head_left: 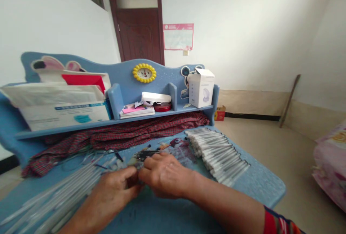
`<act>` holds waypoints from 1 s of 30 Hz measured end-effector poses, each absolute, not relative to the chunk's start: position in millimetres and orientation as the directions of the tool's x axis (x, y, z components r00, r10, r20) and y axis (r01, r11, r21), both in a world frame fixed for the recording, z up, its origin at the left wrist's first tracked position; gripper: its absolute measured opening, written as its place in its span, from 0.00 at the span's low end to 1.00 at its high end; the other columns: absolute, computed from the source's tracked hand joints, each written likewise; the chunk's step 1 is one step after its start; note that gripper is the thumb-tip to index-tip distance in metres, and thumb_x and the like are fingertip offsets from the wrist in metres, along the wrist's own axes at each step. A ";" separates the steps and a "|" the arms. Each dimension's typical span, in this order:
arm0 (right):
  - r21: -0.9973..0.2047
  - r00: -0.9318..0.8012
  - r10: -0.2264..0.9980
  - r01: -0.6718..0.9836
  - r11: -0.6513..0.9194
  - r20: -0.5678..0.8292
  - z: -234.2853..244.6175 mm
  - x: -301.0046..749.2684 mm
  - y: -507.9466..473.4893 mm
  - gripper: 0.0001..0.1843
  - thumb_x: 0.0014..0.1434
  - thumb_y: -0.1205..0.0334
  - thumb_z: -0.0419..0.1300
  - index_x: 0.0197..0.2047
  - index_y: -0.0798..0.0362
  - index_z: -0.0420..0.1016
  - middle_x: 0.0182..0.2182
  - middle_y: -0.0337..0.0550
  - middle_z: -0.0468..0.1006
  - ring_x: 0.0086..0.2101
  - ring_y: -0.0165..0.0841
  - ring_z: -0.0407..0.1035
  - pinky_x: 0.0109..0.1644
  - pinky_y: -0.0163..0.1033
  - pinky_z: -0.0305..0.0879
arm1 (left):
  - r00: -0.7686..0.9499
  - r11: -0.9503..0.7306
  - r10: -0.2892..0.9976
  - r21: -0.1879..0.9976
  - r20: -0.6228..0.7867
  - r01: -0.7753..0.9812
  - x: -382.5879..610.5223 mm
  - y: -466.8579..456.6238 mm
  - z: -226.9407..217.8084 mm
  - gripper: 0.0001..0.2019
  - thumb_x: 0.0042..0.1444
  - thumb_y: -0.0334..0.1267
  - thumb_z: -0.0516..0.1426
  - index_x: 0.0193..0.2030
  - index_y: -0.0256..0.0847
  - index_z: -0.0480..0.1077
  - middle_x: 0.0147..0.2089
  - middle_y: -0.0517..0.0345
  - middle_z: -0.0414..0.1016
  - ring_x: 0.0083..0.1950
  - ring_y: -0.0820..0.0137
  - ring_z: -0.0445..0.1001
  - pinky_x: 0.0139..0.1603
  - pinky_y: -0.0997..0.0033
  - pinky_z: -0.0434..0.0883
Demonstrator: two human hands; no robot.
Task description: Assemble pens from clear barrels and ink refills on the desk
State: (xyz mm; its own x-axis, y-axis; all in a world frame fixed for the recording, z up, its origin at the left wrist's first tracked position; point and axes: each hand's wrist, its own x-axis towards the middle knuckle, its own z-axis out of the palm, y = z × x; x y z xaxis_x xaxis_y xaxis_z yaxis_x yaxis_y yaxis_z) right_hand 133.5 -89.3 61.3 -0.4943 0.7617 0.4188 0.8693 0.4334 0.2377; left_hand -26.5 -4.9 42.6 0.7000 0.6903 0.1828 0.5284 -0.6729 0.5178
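Note:
My left hand (119,183) and my right hand (164,174) meet over the middle of the blue desk, both with curled fingers. Whatever they pinch between them is hidden by the fingers and too small to make out. Just beyond the knuckles lies a small heap of dark, thin parts (147,153). Long, clear plastic tubes (72,181) spread across the desk to the left of my left hand. Beyond my right hand is a neat stack of whitish pens or tubes (216,153) with dark tips.
A checked red cloth (151,127) is bunched beneath the blue shelf (127,120). On the shelf stand a mask box (78,115), some papers (136,112), a red round tin (162,107) and a white box (201,90). The desk's right edge (281,190) borders the floor.

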 end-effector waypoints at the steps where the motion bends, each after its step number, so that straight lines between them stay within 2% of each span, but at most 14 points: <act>1: 0.257 -0.517 0.764 0.856 0.449 0.387 61.7 133.3 -89.7 0.07 0.55 0.66 0.52 0.36 0.56 0.69 0.32 0.44 0.73 0.32 0.35 0.68 0.33 0.38 0.61 | 0.719 -0.658 0.681 0.547 0.140 0.518 -26.2 -4.3 41.0 0.10 0.46 0.41 0.54 0.21 0.37 0.64 0.21 0.65 0.63 0.25 0.75 0.62 0.26 0.79 0.57; 3: 0.252 -0.542 0.777 0.840 0.481 0.321 63.0 135.0 -89.9 0.07 0.55 0.67 0.52 0.36 0.55 0.69 0.31 0.42 0.74 0.31 0.34 0.68 0.30 0.36 0.59 | 0.762 -0.632 0.645 0.597 0.052 0.494 -25.8 -4.9 41.1 0.08 0.46 0.39 0.53 0.23 0.36 0.64 0.22 0.65 0.62 0.27 0.75 0.62 0.27 0.79 0.57; 6: 0.169 -0.528 0.813 0.849 0.501 0.246 65.8 141.2 -91.3 0.07 0.56 0.66 0.51 0.35 0.53 0.70 0.30 0.41 0.76 0.30 0.32 0.69 0.26 0.34 0.54 | 0.781 -0.549 0.621 0.674 -0.067 0.494 -26.4 -11.8 51.3 0.09 0.45 0.41 0.54 0.23 0.36 0.64 0.21 0.66 0.59 0.25 0.76 0.61 0.25 0.80 0.56; 10: 0.049 -0.420 0.882 0.906 0.420 0.213 66.9 149.8 -93.9 0.08 0.56 0.63 0.52 0.33 0.53 0.71 0.31 0.44 0.77 0.32 0.32 0.69 0.30 0.33 0.54 | 0.779 -0.494 0.607 0.693 -0.158 0.525 -29.7 -22.1 67.6 0.13 0.46 0.46 0.53 0.26 0.36 0.68 0.18 0.67 0.58 0.20 0.78 0.57 0.20 0.80 0.53; 13: -0.056 -0.380 0.909 0.917 0.395 0.172 64.8 154.8 -93.3 0.08 0.56 0.65 0.52 0.32 0.53 0.72 0.30 0.43 0.77 0.33 0.32 0.69 0.32 0.33 0.54 | 0.747 -0.469 0.659 0.726 -0.092 0.503 -34.1 -19.6 68.6 0.16 0.49 0.49 0.51 0.27 0.36 0.68 0.17 0.66 0.60 0.17 0.78 0.57 0.18 0.79 0.54; 16: -0.122 -0.326 0.932 0.930 0.346 0.159 61.4 159.2 -92.3 0.08 0.55 0.64 0.53 0.31 0.53 0.73 0.28 0.43 0.76 0.31 0.31 0.69 0.32 0.33 0.55 | 0.647 -0.471 0.762 0.709 0.027 0.525 -41.9 -9.2 66.4 0.17 0.50 0.48 0.49 0.26 0.35 0.68 0.16 0.66 0.61 0.16 0.78 0.59 0.20 0.79 0.56; 19: -0.219 -0.278 0.944 0.924 0.313 0.175 54.7 163.4 -91.2 0.08 0.55 0.64 0.52 0.31 0.53 0.73 0.26 0.41 0.74 0.27 0.30 0.67 0.31 0.33 0.55 | 0.612 -0.526 0.784 0.631 0.100 0.570 -56.5 3.4 68.7 0.14 0.49 0.44 0.50 0.27 0.34 0.69 0.18 0.65 0.63 0.19 0.78 0.61 0.20 0.80 0.56; 21: -0.305 -0.264 0.944 0.899 0.315 0.199 48.1 165.1 -89.9 0.09 0.54 0.64 0.52 0.33 0.52 0.74 0.25 0.41 0.73 0.26 0.30 0.67 0.31 0.33 0.57 | 0.658 -0.568 0.751 0.559 0.053 0.604 -69.8 9.7 72.1 0.12 0.48 0.41 0.52 0.25 0.35 0.70 0.19 0.64 0.64 0.20 0.78 0.62 0.21 0.80 0.55; 24: -0.538 -0.268 0.935 0.765 0.353 0.232 38.4 164.1 -88.5 0.16 0.54 0.64 0.52 0.45 0.51 0.72 0.29 0.40 0.75 0.25 0.29 0.67 0.30 0.33 0.60 | 0.695 -0.587 0.704 0.434 -0.144 0.684 -87.4 12.4 76.2 0.06 0.43 0.38 0.56 0.24 0.36 0.69 0.17 0.66 0.63 0.19 0.78 0.62 0.20 0.80 0.54; 26: -0.728 -0.245 0.947 0.609 0.316 0.206 35.0 160.8 -89.3 0.18 0.55 0.62 0.52 0.48 0.51 0.70 0.26 0.39 0.74 0.22 0.28 0.67 0.28 0.33 0.62 | 0.671 -0.577 0.702 0.360 -0.241 0.733 -92.8 10.1 77.5 0.05 0.40 0.36 0.58 0.24 0.37 0.69 0.16 0.67 0.63 0.18 0.77 0.63 0.20 0.79 0.55; 28: -0.869 -0.197 0.967 0.435 0.237 0.165 34.8 156.5 -90.9 0.18 0.54 0.58 0.53 0.47 0.53 0.71 0.22 0.38 0.73 0.21 0.29 0.67 0.27 0.34 0.64 | 0.648 -0.564 0.699 0.324 -0.302 0.759 -92.3 5.9 78.3 0.05 0.41 0.36 0.58 0.25 0.37 0.68 0.16 0.66 0.65 0.18 0.76 0.64 0.20 0.78 0.57; 30: -0.940 -0.143 0.980 0.293 0.173 0.136 36.1 152.9 -92.4 0.17 0.52 0.55 0.56 0.42 0.55 0.73 0.21 0.40 0.74 0.22 0.31 0.69 0.28 0.36 0.66 | 0.638 -0.565 0.685 0.298 -0.351 0.770 -87.8 0.7 79.7 0.05 0.42 0.36 0.58 0.26 0.38 0.68 0.16 0.66 0.66 0.18 0.75 0.65 0.21 0.78 0.58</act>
